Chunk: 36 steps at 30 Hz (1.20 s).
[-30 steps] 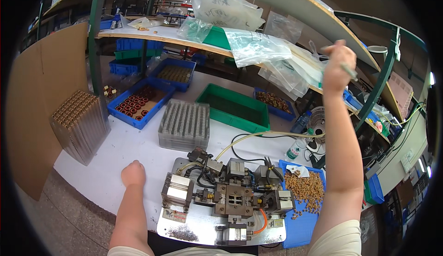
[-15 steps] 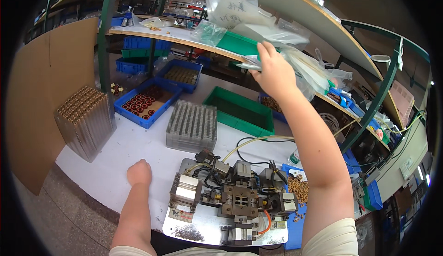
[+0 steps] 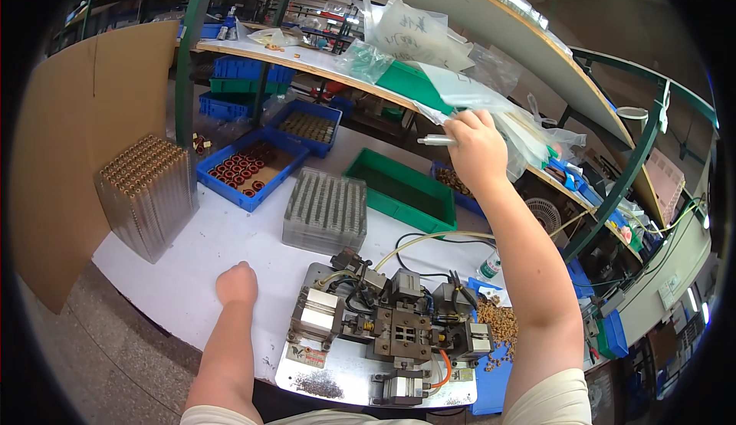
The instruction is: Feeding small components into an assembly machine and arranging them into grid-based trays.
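The right hand point(image 3: 477, 149) is raised high over the far side of the white worktable point(image 3: 222, 241), fingers curled tight around a slim silvery metal rod point(image 3: 434, 141) that pokes out to the left of the fist. It hangs above the empty green plastic bin point(image 3: 399, 187), just below the clear plastic bags point(image 3: 460, 95) spilling off the wooden shelf point(image 3: 307, 61). The left arm ends in a rounded tip point(image 3: 236, 283) resting on the table, holding nothing; no fingers show. Just right of it sits the grey metal clamping fixture with hoses point(image 3: 391, 329). Beyond stand a clear tray of upright metal pins point(image 3: 326, 210) and, far left, a blue bin of red rings point(image 3: 245, 168). Small brown parts fill the blue tray point(image 3: 502, 325) at near right.
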Available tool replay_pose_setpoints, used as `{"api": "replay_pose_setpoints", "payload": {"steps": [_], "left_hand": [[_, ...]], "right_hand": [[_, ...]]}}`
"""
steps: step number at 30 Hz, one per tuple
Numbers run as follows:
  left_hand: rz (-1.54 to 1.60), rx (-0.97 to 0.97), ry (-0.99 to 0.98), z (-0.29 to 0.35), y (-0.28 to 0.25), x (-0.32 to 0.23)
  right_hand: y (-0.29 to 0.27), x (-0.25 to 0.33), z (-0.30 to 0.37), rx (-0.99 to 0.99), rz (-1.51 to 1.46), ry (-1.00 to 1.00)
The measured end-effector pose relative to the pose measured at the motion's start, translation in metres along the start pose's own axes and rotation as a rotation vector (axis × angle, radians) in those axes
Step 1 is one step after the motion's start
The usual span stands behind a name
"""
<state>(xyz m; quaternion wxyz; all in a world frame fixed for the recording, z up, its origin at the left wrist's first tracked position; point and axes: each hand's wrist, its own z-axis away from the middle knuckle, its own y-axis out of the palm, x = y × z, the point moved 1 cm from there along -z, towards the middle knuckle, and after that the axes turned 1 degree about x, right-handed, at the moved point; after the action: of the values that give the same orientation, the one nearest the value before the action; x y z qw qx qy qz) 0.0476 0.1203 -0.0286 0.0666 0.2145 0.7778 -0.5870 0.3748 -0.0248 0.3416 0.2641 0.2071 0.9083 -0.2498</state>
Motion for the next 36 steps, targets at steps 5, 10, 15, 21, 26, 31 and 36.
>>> {"api": "replay_pose_setpoints", "payload": {"steps": [5, 10, 15, 21, 26, 31, 36], "left_hand": [[0.0, -0.003, 0.012, 0.003, 0.004, 0.0], [-0.006, 0.0, 0.005, 0.002, 0.003, 0.002], [-0.002, 0.002, -0.007, 0.003, 0.002, 0.002], [-0.008, 0.013, 0.034, -0.001, 0.005, -0.001], [-0.024, 0.079, -0.046, 0.0, 0.01, 0.007], [0.004, 0.077, 0.032, -0.002, 0.003, 0.004], [-0.001, 0.041, 0.049, -0.008, 0.01, 0.006]], "right_hand": [[-0.033, 0.021, 0.009, -0.059, -0.075, 0.043], [-0.033, 0.034, 0.01, 0.042, -0.015, 0.175], [-0.01, 0.03, 0.008, 0.059, 0.088, 0.296], [0.012, 0.012, -0.01, -0.073, 0.128, 0.22], [0.012, 0.029, 0.001, -0.138, 0.037, 0.145], [-0.041, 0.036, 0.022, -0.206, -0.02, 0.154], [-0.117, 0.064, 0.072, -0.154, -0.233, 0.157]]}}
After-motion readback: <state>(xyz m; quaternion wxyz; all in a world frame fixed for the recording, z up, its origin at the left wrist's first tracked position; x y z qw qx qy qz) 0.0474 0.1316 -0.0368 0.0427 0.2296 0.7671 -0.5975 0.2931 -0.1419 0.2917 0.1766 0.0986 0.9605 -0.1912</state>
